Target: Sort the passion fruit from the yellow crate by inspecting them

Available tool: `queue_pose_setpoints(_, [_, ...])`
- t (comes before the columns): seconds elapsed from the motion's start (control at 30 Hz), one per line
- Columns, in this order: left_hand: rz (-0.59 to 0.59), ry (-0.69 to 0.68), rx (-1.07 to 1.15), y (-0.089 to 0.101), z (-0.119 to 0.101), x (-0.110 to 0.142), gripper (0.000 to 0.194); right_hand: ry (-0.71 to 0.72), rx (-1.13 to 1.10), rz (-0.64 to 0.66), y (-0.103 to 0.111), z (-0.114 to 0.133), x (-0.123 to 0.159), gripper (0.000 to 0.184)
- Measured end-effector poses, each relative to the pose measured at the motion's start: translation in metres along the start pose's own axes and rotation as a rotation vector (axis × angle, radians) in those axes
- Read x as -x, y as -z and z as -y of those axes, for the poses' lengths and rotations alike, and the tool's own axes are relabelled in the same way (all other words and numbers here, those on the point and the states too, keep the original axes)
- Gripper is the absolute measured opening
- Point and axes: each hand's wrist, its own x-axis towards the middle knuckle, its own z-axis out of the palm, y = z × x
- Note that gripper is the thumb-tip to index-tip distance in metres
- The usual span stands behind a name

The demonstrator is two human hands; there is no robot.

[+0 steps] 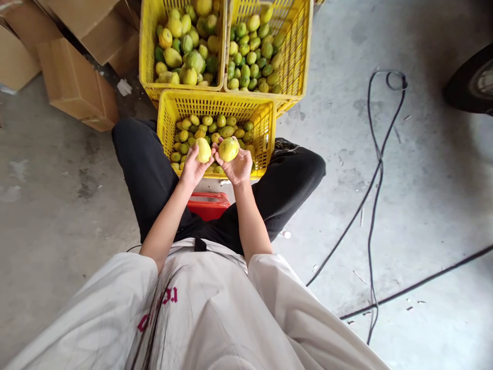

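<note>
My left hand (196, 167) is closed round a yellow lemon (203, 150), thumb on its near side. Beside it, my right hand (239, 165) cradles another lemon (228, 149), yellow with a greenish tinge, its fingers curled underneath. The two fruits are close together but apart. Both hands are above the near side of a yellow plastic crate (217, 95), which holds many small yellow-green lemons (227, 131). My hands hide part of the fruit below them.
Behind stand two more yellow crates, the left (144, 46) with larger lemons and the right (298, 61) with smaller, greener ones. Cardboard boxes (73, 77) lie at the left. A red plastic stool (208, 204) is under me. A black cable (379, 159) and a tyre (472, 82) are at the right.
</note>
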Motion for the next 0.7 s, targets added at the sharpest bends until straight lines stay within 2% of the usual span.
queue_pose_setpoints(0.07, [-0.006, -0.031, -0.019, 0.001, 0.001, 0.001, 0.015, 0.009, 0.023, 0.002, 0.000, 0.000, 0.001, 0.024])
queue_pose_setpoints(0.1, [-0.008, -0.033, -0.029, 0.001, 0.002, 0.002, 0.020, 0.011, 0.041, 0.005, 0.001, -0.001, 0.001, 0.023])
queue_pose_setpoints(0.23, [0.034, 0.019, -0.066, 0.004, 0.004, 0.003, 0.058, -0.013, 0.148, 0.007, 0.005, -0.002, 0.001, 0.020])
queue_pose_setpoints(0.37, [0.112, 0.032, -0.062, 0.005, 0.006, 0.001, 0.073, -0.027, 0.222, -0.015, 0.009, -0.003, -0.001, 0.020])
queue_pose_setpoints(0.5, [0.130, 0.031, -0.058, 0.004, 0.007, 0.000, 0.070, -0.023, 0.266, -0.008, 0.014, -0.006, -0.006, 0.026])
queue_pose_setpoints(0.7, [0.043, 0.051, -0.007, 0.001, 0.003, -0.001, 0.045, -0.038, 0.192, 0.044, 0.025, -0.008, -0.014, 0.023])
